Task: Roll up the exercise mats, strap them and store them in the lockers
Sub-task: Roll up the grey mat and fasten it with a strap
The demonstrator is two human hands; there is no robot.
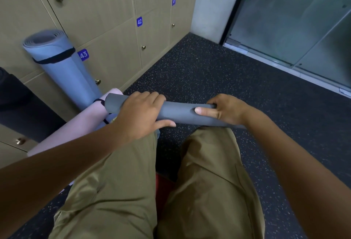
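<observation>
A tightly rolled dark grey mat (pixel 180 112) lies crosswise over my knees. My left hand (pixel 141 115) grips its left part, fingers over the top and thumb underneath. My right hand (pixel 224 109) holds its right end, thumb lying along the roll and fingers curled at the end. A light blue rolled mat (pixel 62 64) with a black strap around it leans upright against the beige lockers (pixel 114 49). A pink rolled mat (pixel 76 125) with a black strap lies beside my left leg.
Locker doors numbered 41, 42 and 43 with round knobs are shut. A black rolled mat (pixel 17 106) sits at the far left. Speckled dark rubber floor (pixel 209 71) stretches ahead. A frosted glass partition (pixel 294 20) stands at the right. Something red (pixel 163 185) shows between my legs.
</observation>
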